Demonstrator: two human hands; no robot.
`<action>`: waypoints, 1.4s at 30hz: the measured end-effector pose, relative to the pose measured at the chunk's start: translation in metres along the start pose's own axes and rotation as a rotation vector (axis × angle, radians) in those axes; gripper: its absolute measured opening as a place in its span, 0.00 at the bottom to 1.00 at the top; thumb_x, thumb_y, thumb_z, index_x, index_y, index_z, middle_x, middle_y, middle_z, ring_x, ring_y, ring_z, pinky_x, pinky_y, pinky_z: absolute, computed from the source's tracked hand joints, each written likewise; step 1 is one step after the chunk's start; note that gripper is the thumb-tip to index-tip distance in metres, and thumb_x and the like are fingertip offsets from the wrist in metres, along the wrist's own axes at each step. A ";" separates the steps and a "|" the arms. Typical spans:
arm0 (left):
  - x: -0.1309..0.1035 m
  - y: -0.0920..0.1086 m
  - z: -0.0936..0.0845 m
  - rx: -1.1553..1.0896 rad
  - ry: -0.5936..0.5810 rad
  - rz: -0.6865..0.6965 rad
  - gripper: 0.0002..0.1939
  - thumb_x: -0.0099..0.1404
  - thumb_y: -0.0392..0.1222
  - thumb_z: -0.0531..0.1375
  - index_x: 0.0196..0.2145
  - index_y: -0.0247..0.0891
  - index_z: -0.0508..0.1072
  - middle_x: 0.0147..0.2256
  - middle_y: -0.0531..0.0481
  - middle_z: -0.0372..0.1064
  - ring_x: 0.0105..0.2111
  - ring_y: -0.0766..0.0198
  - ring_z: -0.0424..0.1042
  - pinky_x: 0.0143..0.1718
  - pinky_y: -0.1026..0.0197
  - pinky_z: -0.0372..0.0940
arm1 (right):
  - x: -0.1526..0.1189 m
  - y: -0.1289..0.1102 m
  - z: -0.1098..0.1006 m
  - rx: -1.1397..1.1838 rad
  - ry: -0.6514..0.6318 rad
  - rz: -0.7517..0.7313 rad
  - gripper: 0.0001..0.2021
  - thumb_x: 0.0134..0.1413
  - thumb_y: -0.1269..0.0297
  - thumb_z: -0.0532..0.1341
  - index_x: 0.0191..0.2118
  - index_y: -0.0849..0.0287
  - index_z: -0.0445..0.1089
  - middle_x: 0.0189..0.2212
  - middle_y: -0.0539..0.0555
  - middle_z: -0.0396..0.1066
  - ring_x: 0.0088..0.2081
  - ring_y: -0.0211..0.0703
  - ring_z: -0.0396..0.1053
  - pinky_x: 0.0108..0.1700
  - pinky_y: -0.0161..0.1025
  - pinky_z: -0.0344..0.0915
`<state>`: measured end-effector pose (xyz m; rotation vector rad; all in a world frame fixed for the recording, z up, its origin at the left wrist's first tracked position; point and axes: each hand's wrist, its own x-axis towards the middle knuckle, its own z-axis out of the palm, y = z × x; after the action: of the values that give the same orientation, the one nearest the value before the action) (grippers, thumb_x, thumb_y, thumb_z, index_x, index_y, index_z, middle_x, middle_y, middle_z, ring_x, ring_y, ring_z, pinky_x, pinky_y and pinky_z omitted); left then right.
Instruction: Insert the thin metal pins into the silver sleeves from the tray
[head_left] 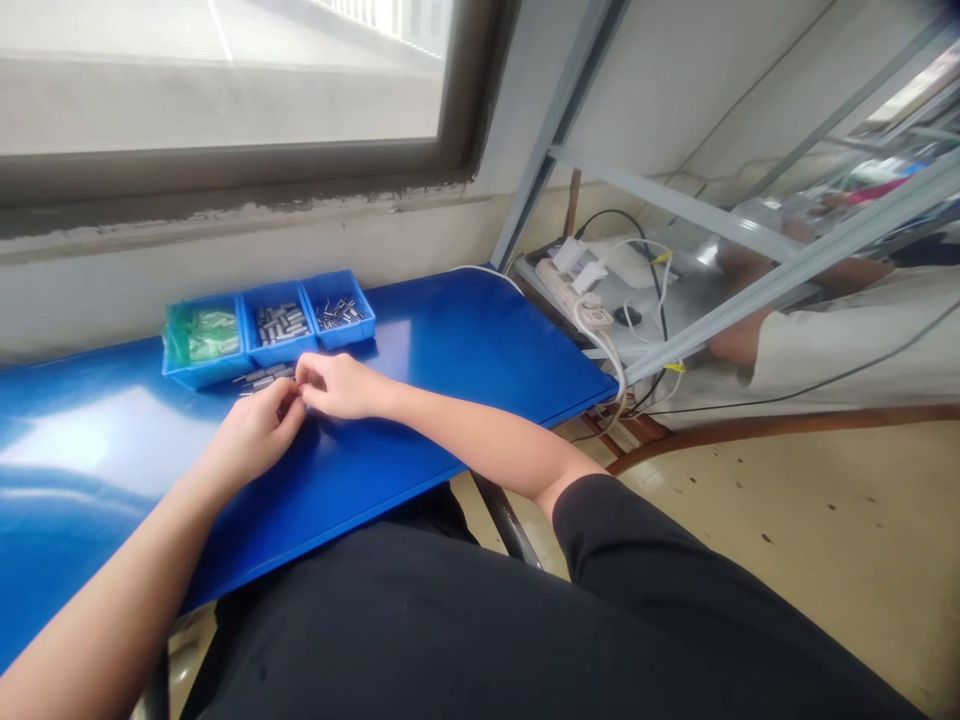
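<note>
My left hand (259, 428) and my right hand (341, 386) meet over the blue table (457, 345), fingertips pinched together. Whatever they hold is too small and hidden by the fingers. Just beyond my left hand, several slim metal pieces (264, 378) lie on the table. Behind them stand three joined blue bins. The left bin (206, 374) has a green plastic bag (178, 335) with pale pieces in it. Grey metal cylinders (283, 323) fill the middle bin (281, 352). Thin, dark metal pins (337, 314) lie in the right bin (350, 332).
A metal shelf frame (675, 200) rises at the table's right end. Beside it sit a power strip (574, 285) with chargers and loose cables (616, 360). A window (225, 90) is above the table. Another person's arm (739, 335) shows at the far right.
</note>
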<state>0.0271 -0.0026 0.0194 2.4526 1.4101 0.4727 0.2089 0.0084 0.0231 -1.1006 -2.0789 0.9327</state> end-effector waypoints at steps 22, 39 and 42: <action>-0.001 0.007 -0.001 -0.106 0.186 -0.138 0.13 0.68 0.45 0.48 0.35 0.40 0.70 0.26 0.52 0.71 0.26 0.64 0.70 0.31 0.63 0.62 | 0.003 -0.005 0.007 0.252 0.199 0.014 0.05 0.55 0.66 0.59 0.36 0.61 0.69 0.31 0.50 0.72 0.34 0.37 0.69 0.40 0.37 0.65; -0.004 0.010 0.001 -0.247 0.273 -0.204 0.19 0.65 0.54 0.52 0.47 0.39 0.67 0.26 0.52 0.71 0.24 0.64 0.71 0.30 0.63 0.64 | 0.009 0.004 0.016 0.512 0.183 0.118 0.05 0.57 0.65 0.59 0.33 0.62 0.69 0.28 0.50 0.71 0.31 0.33 0.69 0.35 0.33 0.67; -0.004 0.010 0.002 -0.253 0.276 -0.183 0.18 0.65 0.54 0.52 0.46 0.39 0.67 0.25 0.53 0.70 0.24 0.65 0.69 0.29 0.64 0.64 | 0.009 0.006 0.017 0.515 0.180 0.121 0.08 0.56 0.62 0.60 0.32 0.62 0.68 0.26 0.50 0.70 0.30 0.34 0.69 0.34 0.33 0.66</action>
<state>0.0334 -0.0112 0.0210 2.0965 1.5521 0.9135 0.1945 0.0130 0.0106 -0.9927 -1.5186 1.2851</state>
